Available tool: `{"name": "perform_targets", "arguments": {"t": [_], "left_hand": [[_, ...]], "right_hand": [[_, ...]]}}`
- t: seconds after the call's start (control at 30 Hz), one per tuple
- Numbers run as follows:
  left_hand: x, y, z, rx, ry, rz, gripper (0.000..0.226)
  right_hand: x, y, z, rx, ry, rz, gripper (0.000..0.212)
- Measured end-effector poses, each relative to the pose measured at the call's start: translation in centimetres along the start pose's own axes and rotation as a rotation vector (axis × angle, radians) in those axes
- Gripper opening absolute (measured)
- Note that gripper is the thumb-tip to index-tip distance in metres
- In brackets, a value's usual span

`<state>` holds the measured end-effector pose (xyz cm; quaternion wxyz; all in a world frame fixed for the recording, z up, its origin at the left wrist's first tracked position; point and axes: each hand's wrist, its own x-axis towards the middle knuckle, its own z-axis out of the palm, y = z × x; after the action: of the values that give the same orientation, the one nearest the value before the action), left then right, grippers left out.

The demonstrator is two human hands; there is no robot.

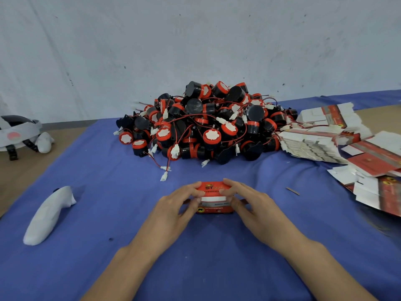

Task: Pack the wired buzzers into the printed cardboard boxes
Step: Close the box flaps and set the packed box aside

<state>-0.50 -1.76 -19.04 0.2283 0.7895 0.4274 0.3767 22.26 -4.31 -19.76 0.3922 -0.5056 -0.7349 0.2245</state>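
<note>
Your left hand (173,207) curls its fingers round the left end of the red printed box (214,197), thumb near the white flap, probably steadying it while the flap tucks in. Behind lies the pile of wired buzzers (206,124), close for reaching. Your right hand (253,205) grips the other end likewise. At the far right, flat unfolded boxes (314,144) wait. Whether this one holds a buzzer is hidden.

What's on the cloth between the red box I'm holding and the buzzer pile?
Head view: white plug connectors on thin red wires trailing from the black-and-red buzzer pile; otherwise bare blue cloth up to the red printed cardboard box.
</note>
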Motion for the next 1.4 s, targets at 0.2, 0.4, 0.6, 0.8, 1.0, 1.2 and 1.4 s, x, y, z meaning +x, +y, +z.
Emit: {"name": "perform_targets", "arguments": {"t": [0.2,0.4,0.6,0.8,1.0,1.2,1.4], "left_hand": [[0.2,0.2,1.1,-0.181,0.023,-0.085,0.031],[0.9,1.3,2.7,-0.306,0.013,-0.271,0.02],[1.6,2.6,3.3,-0.44,0.09,-0.367,0.022],[1.6,2.5,2.4,-0.482,0.118,-0.361,0.017],[1.5,1.3,1.1,-0.443,0.037,-0.305,0.041],[0.7,0.2,0.3,-0.326,-0.064,-0.194,0.038],[0.4,0.3,0.5,-0.258,-0.081,-0.147,0.022]], "right_hand": [[0.4,-0.7,1.3,0.417,0.016,0.174,0.029],[1.6,-1.8,2.0,0.627,0.126,0.326,0.031],[2.1,-2.9,3.0,0.644,0.232,0.352,0.035],[1.6,-2.6,2.2,0.548,0.193,0.336,0.036],[1.4,-1.6,1.5,0.529,0.062,0.268,0.046],[0.7,-0.1,0.3,0.367,-0.034,0.079,0.039],[0.8,0.1,0.2,0.317,0.006,0.103,0.045]]}}
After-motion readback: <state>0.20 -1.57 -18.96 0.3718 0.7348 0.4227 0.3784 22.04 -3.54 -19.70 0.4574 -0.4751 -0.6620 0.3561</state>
